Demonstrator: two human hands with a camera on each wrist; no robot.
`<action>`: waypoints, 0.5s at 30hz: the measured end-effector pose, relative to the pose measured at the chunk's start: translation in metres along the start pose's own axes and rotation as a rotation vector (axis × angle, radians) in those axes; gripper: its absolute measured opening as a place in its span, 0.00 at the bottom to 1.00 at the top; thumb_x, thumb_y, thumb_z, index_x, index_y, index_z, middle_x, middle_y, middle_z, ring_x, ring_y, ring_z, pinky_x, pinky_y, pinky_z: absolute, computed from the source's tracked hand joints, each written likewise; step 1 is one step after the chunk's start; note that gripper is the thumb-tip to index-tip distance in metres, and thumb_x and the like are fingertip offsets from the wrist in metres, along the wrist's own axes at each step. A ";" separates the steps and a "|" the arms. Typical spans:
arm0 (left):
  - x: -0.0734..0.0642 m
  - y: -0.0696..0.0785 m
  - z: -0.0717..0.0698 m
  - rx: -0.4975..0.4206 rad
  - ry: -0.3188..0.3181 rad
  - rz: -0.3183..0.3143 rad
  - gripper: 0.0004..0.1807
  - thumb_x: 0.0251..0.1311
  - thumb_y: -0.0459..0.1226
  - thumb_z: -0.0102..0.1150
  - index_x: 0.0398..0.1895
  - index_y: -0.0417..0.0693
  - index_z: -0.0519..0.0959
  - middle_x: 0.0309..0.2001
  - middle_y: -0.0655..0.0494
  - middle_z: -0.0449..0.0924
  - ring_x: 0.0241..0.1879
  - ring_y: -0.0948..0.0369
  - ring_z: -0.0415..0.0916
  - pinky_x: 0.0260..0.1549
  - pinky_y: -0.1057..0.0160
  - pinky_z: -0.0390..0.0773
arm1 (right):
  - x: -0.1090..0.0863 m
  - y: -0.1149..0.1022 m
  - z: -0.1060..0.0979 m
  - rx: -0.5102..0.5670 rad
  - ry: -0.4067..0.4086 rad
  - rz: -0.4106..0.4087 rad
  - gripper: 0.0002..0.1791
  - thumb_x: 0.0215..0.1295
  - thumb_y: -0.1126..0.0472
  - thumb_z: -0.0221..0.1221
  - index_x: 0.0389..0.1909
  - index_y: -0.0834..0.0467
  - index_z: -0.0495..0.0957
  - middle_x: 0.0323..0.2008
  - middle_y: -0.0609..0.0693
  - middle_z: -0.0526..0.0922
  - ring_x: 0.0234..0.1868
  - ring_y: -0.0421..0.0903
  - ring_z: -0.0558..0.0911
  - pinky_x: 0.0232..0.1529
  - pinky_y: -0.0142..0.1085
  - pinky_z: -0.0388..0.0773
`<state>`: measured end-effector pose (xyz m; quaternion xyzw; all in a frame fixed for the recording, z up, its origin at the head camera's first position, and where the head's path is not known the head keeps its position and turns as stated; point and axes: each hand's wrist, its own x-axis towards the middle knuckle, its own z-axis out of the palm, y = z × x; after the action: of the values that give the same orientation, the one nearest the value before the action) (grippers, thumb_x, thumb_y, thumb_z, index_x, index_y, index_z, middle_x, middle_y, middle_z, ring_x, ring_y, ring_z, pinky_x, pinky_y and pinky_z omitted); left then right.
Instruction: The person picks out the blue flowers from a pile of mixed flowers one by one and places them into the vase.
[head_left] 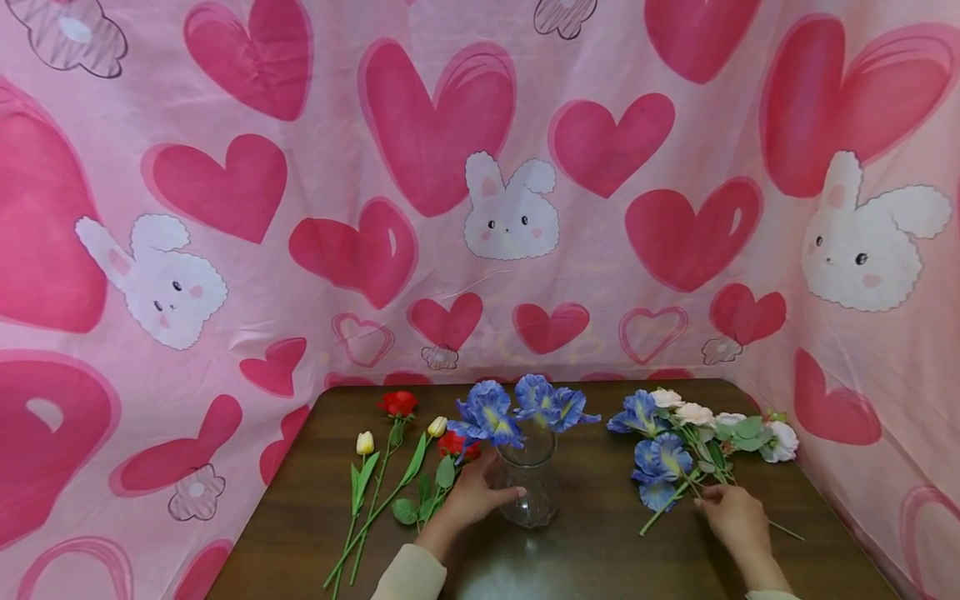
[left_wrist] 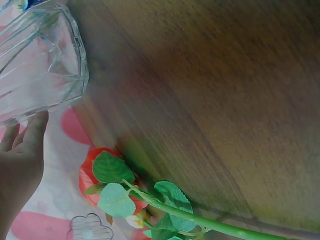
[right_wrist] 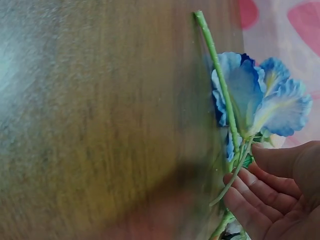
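A clear glass vase [head_left: 529, 492] stands upright mid-table, with blue irises [head_left: 491, 414] spreading over its rim. At its left side my left hand [head_left: 474, 493] holds it, the thumb across the front; in the left wrist view fingers [left_wrist: 34, 134] meet the glass. On the right, my right hand [head_left: 733, 518] is at the stems of a loose pile of blue irises [head_left: 662, 458] and pale pink roses [head_left: 695, 414]. Its thumb and fingers pinch a thin green stem [right_wrist: 241, 167] in the right wrist view. Which bloom that stem bears I cannot tell.
Left of the vase lie red roses [head_left: 397, 404] and yellow-white tulips [head_left: 364, 443], their long stems crossing toward the front. The dark wooden table [head_left: 592, 550] is backed and flanked by a pink heart-and-rabbit cloth [head_left: 420, 250]. A thick cut stem [right_wrist: 215, 57] juts from the right pile.
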<state>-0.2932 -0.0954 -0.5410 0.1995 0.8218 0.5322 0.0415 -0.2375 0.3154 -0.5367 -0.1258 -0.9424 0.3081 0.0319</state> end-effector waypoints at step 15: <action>0.001 -0.002 0.000 0.008 -0.001 -0.009 0.46 0.52 0.45 0.73 0.72 0.41 0.61 0.66 0.40 0.67 0.61 0.41 0.69 0.53 0.46 0.74 | -0.001 0.006 0.002 -0.018 -0.079 0.045 0.13 0.57 0.61 0.65 0.36 0.69 0.82 0.38 0.67 0.82 0.42 0.71 0.77 0.39 0.59 0.70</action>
<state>-0.2942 -0.0957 -0.5430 0.1963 0.8247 0.5287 0.0432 -0.2351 0.3189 -0.5421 -0.1349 -0.9427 0.3049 -0.0135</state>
